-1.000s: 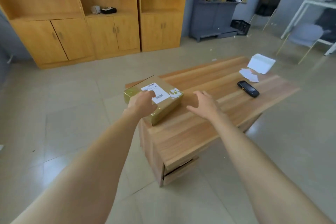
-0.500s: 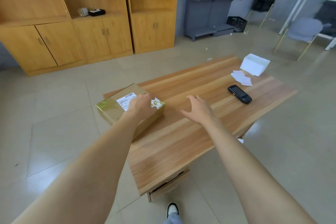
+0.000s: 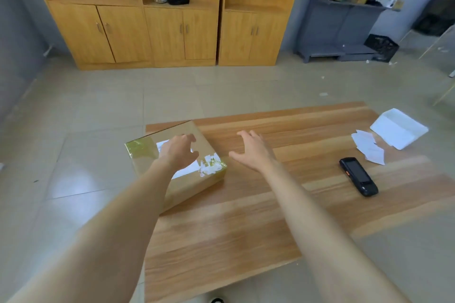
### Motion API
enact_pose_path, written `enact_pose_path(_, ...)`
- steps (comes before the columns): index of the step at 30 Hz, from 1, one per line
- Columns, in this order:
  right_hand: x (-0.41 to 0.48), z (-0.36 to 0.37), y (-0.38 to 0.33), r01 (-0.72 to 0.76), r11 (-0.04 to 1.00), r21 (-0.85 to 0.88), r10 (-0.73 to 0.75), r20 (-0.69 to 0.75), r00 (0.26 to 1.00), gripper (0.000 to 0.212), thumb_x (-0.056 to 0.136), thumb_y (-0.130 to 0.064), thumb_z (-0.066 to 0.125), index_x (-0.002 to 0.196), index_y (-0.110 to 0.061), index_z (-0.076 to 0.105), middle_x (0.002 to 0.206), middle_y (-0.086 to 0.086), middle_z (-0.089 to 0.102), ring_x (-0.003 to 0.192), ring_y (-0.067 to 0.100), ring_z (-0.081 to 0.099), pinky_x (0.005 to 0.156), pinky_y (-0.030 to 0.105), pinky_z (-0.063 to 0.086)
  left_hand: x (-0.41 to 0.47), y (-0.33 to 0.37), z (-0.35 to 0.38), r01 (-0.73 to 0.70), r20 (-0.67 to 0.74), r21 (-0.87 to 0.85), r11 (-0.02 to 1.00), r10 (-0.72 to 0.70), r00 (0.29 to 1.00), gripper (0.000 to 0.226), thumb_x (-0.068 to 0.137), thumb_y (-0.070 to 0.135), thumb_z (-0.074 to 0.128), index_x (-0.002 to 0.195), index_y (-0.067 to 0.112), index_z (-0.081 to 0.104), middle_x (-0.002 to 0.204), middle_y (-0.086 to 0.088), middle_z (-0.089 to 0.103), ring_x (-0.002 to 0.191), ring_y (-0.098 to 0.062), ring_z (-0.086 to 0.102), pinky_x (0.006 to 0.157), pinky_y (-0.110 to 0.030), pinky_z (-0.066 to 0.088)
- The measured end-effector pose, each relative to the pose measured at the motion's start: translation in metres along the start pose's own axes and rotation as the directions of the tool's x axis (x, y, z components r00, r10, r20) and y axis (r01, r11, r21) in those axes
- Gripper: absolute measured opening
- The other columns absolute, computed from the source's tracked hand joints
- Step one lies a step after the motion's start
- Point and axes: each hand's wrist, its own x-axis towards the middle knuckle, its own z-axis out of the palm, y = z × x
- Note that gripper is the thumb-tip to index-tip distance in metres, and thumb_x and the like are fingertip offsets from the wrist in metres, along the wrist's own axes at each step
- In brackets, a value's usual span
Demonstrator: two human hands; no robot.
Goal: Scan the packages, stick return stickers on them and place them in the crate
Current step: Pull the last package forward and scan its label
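Observation:
A brown cardboard package with a white shipping label and yellowish tape lies on the left corner of the wooden table, overhanging the edge. My left hand is over the package top, fingers spread and loosely bent, covering part of the label and gripping nothing. Just right of the package, my right hand is open above the table, palm down. A black handheld scanner lies at the right of the table. Loose white stickers lie beyond it.
A white box sits at the table's far right corner. A black crate stands on the floor by the grey shelf unit. Wooden cabinets line the back wall. Tiled floor surrounds the table.
My left hand has loosened on the package and its fingers have spread. My right hand stays open beside the package. The view has shifted, so the table sits more central.

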Motion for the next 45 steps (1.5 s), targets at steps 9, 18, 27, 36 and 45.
enact_pose_path(9, 0.052, 0.045, -0.013, 0.192, 0.98, 0.051, -0.198, 0.193, 0.961, 0.063, 0.085, -0.044, 0.06, 0.138, -0.015, 0.039, 0.131, 0.008, 0.047, 0.123, 0.028, 0.042, 0.096, 0.036, 0.037, -0.014, -0.045, 0.018, 0.401, -0.041, -0.291, 0.869, -0.43, 0.902, 0.042, 0.087, 0.026, 0.061, 0.127, 0.016, 0.054, 0.124, -0.002, 0.06, 0.116, -0.02, 0.054, 0.087, -0.028, 0.042)
enact_pose_path(18, 0.084, 0.079, -0.014, 0.295, 0.954, 0.052, -0.296, 0.329, 0.897, 0.066, 0.085, -0.044, 0.057, 0.142, -0.019, 0.034, 0.135, 0.009, 0.038, 0.123, 0.029, 0.036, 0.097, 0.035, 0.035, -0.043, -0.059, 0.047, 0.626, 0.001, -0.335, 0.704, -0.664, 0.748, 0.049, 0.083, 0.028, 0.062, 0.13, 0.018, 0.051, 0.128, -0.002, 0.054, 0.117, -0.02, 0.052, 0.09, -0.032, 0.042)
enact_pose_path(27, 0.104, 0.104, -0.009, 0.158, 0.979, 0.131, -0.201, 0.453, 0.869, 0.097, 0.077, -0.048, 0.069, 0.151, -0.026, 0.011, 0.155, 0.013, 0.005, 0.141, 0.043, 0.015, 0.112, 0.046, 0.023, -0.035, -0.068, 0.068, 0.682, 0.123, -0.356, 0.639, -0.691, 0.712, 0.068, 0.081, 0.024, 0.062, 0.143, 0.017, 0.034, 0.14, -0.012, 0.032, 0.126, -0.03, 0.04, 0.1, -0.041, 0.043)
enact_pose_path(36, 0.114, 0.127, -0.011, -0.003, 0.967, 0.256, -0.135, 0.519, 0.844, 0.108, 0.07, -0.039, 0.076, 0.151, -0.029, 0.005, 0.147, 0.014, 0.02, 0.129, 0.031, 0.042, 0.102, 0.039, 0.035, -0.014, -0.09, 0.079, 0.664, 0.188, -0.504, 0.553, -0.68, 0.709, 0.076, 0.079, 0.028, 0.065, 0.144, 0.033, 0.025, 0.133, -0.013, 0.035, 0.091, -0.026, 0.056, 0.082, -0.03, 0.047)
enact_pose_path(45, 0.11, 0.107, 0.02, -0.082, 0.95, 0.301, -0.073, 0.471, 0.879, 0.108, 0.064, -0.035, 0.078, 0.15, -0.027, 0.014, 0.143, 0.007, 0.026, 0.128, 0.027, 0.041, 0.095, 0.036, 0.037, -0.002, -0.057, 0.078, 0.646, 0.18, -0.488, 0.587, -0.656, 0.733, 0.079, 0.077, 0.025, 0.067, 0.145, 0.028, 0.027, 0.134, -0.015, 0.036, 0.091, -0.025, 0.051, 0.081, -0.027, 0.042)
